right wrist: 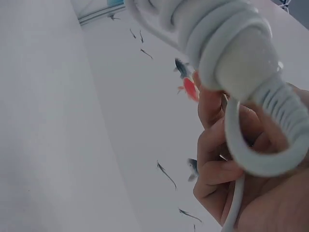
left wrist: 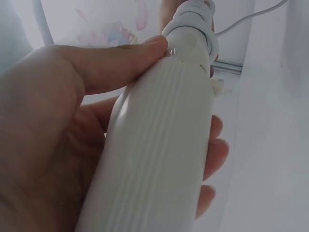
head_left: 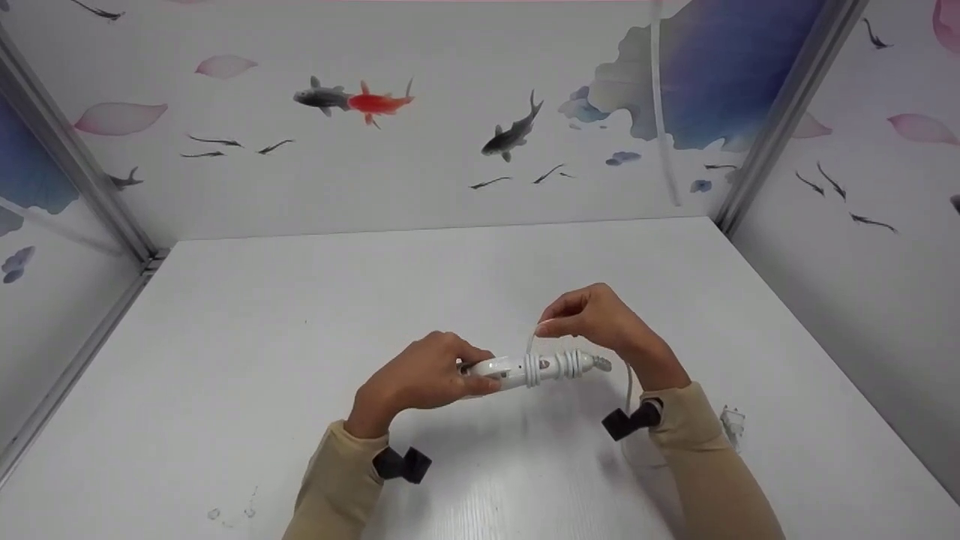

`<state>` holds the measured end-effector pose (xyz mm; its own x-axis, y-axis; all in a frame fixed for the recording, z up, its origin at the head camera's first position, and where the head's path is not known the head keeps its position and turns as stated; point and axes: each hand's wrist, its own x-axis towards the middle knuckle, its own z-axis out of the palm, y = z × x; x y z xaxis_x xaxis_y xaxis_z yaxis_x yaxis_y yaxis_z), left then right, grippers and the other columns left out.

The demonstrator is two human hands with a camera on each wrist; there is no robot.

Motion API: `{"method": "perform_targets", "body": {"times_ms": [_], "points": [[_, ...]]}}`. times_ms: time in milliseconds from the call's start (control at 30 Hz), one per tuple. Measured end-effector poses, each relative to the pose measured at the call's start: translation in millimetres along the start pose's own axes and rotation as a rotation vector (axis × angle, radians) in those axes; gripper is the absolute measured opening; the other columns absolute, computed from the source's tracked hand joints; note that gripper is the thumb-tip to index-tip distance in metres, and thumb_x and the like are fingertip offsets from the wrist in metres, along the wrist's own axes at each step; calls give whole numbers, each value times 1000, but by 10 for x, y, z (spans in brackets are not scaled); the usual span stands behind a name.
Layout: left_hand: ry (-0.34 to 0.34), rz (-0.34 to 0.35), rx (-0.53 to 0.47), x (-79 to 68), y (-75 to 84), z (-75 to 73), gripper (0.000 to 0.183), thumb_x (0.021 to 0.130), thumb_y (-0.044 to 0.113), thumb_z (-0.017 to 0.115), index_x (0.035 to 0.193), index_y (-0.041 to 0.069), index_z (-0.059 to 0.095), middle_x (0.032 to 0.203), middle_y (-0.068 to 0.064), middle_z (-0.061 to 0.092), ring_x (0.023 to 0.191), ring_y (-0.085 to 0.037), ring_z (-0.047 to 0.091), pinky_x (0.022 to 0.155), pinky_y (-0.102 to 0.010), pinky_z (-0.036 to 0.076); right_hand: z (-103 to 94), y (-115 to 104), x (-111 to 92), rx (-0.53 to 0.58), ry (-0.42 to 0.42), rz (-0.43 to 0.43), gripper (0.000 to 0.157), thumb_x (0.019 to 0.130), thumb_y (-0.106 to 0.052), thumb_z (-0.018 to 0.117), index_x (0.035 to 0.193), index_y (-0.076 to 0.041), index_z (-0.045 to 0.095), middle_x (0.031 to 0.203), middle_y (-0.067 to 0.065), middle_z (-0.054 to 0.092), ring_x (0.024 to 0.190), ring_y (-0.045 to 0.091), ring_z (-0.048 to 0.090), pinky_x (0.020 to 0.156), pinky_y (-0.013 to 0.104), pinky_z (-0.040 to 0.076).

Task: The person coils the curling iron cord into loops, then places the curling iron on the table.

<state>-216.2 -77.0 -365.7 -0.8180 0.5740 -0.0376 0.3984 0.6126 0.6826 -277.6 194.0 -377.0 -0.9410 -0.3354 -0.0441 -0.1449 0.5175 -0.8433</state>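
Note:
My left hand [head_left: 427,375] grips a white hair styling iron [head_left: 514,372] by its thick body. In the left wrist view the iron's ribbed side [left wrist: 149,145] lies between the thumb and the fingers curled behind it. White power cord [head_left: 532,369] is wound in several turns round the handle, toward the tail end. Above the handle, my right hand [head_left: 600,319] pinches a stretch of this cord between thumb and fingers. The right wrist view shows the coils [right wrist: 217,43] close up, with the ribbed cord sleeve [right wrist: 282,108] bending into a loop beside the right hand [right wrist: 217,159].
The cord's plug [head_left: 733,421] lies on the white table [head_left: 300,315] by the right sleeve, and slack cord [head_left: 628,386] hangs behind the right wrist. Small clear bits [head_left: 232,514] are at the table's near left. Printed panels [head_left: 450,180] enclose the back and sides.

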Motion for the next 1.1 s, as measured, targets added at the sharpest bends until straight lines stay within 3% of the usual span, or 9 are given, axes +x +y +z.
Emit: {"method": "perform_targets", "body": {"times_ms": [200, 367, 500, 667, 900, 1100], "points": [[-25, -4, 46, 48, -12, 59, 30, 92, 28, 70, 119, 15, 75, 114, -1, 74, 81, -13, 57, 70, -29, 45, 85, -94, -28, 0, 26, -106, 14, 81, -26, 84, 89, -15, 80, 90, 0, 74, 87, 18, 64, 78, 32, 53], [-5, -20, 17, 66, -26, 62, 27, 95, 28, 68, 117, 15, 75, 103, 0, 73, 81, -13, 56, 71, -30, 45, 115, -192, -78, -21, 85, -155, 10, 81, -23, 83, 86, -16, 81, 86, 1, 73, 80, 20, 58, 68, 31, 50], [55, -37, 8, 66, -29, 53, 28, 97, 30, 66, 117, 14, 74, 100, -1, 73, 79, -14, 56, 72, -31, 46, 137, -266, -122, -25, 131, -150, 10, 80, -23, 84, 87, -16, 81, 85, 1, 72, 76, 20, 55, 64, 29, 50], [137, -99, -7, 84, -17, 75, 34, 98, 36, 63, 120, 12, 73, 99, -2, 75, 80, -14, 59, 71, -31, 47, 183, -319, -159, -29, 135, -216, 7, 83, -18, 81, 89, -14, 81, 85, 4, 72, 73, 19, 57, 64, 27, 53], [264, -228, -10, 88, 1, 68, 39, 97, 38, 64, 124, 10, 70, 105, -5, 74, 85, -18, 63, 72, -33, 50, 203, -344, -167, -76, 86, -281, 16, 92, -21, 73, 101, -11, 81, 86, 8, 74, 70, 13, 54, 66, 21, 49], [361, -267, -26, 86, 0, 21, 43, 97, 41, 63, 126, 10, 68, 111, -8, 73, 89, -19, 66, 75, -37, 53, 155, -372, -176, -15, 9, -299, 25, 99, -21, 63, 114, -6, 76, 92, 14, 76, 68, 9, 51, 65, 21, 46]]}}
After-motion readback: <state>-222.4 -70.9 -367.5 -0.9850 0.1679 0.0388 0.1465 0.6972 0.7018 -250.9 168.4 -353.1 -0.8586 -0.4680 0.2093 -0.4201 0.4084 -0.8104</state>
